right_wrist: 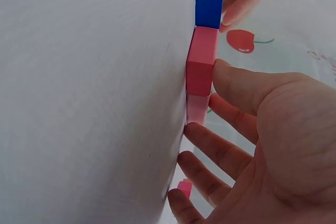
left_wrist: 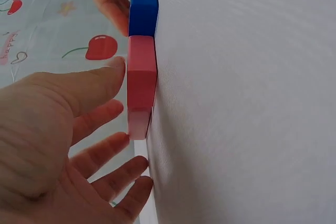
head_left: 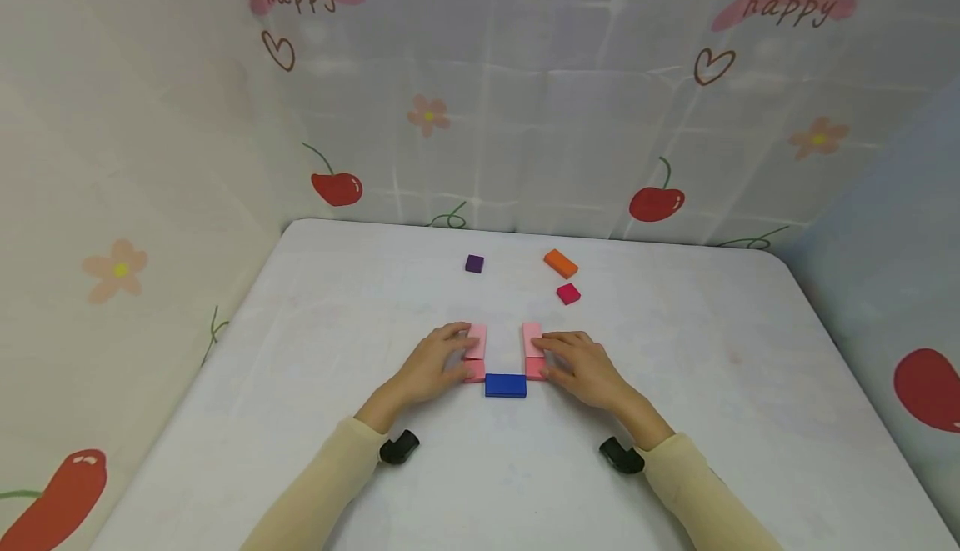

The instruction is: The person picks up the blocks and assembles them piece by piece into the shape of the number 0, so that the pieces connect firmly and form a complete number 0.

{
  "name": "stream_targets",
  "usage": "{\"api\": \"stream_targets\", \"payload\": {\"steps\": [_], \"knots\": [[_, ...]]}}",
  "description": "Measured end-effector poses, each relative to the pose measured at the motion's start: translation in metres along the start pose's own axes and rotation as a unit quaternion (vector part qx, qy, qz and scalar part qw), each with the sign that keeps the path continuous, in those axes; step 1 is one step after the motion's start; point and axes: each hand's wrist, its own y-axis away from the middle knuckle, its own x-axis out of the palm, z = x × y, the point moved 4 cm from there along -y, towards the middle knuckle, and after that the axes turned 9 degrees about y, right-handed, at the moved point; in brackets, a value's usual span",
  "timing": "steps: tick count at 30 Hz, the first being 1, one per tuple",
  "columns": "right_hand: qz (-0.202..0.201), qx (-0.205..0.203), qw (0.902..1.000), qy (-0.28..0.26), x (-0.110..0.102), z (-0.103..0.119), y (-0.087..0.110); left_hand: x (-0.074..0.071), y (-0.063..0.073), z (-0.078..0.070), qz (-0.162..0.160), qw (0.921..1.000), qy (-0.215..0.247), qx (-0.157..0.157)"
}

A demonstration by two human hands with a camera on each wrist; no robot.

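Note:
Flat blocks form a U on the white table in the head view. A blue block [head_left: 506, 386] lies across the near end. From its left corner a darker pink block [head_left: 477, 369] and then a light pink block [head_left: 477, 341] run away from me. A matching darker pink block [head_left: 533, 369] and light pink block [head_left: 531, 339] make the right side. My left hand [head_left: 429, 368] rests along the left side, fingers spread and fingertips at the pink blocks. Mirroring it, my right hand [head_left: 591, 372] has its thumb against the darker pink block [right_wrist: 201, 61] and fingers beside the light one.
Farther back on the table [head_left: 360, 284] lie a small purple block [head_left: 475, 263], an orange block [head_left: 561, 263] and a magenta block [head_left: 568, 293]. A printed curtain [head_left: 525, 159] hangs behind the table's far edge. Black wrist devices show at both cuffs.

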Motion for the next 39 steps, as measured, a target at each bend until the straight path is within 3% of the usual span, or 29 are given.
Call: {"api": "stream_targets", "payload": {"steps": [8,22,28,33,39], "knots": [[-0.003,0.002,1.0,0.006,0.001,0.0,-0.001,0.001,0.002,0.003,0.0,0.9997,-0.011,-0.021],[-0.01,-0.007,0.9998,0.014,-0.002,0.002,-0.003,0.0,0.002,0.006,-0.005,0.9997,-0.019,-0.016],[0.003,-0.001,0.9996,-0.029,-0.01,-0.001,-0.005,0.001,0.002,0.007,0.0,0.9997,-0.018,-0.016],[-0.019,0.029,0.9975,-0.062,-0.028,-0.015,-0.02,0.0,0.003,0.005,-0.003,0.9998,-0.012,-0.014],[-0.065,0.085,0.9897,-0.095,-0.053,-0.047,-0.047,0.001,0.002,0.004,0.0,0.9998,-0.014,-0.014]]}}
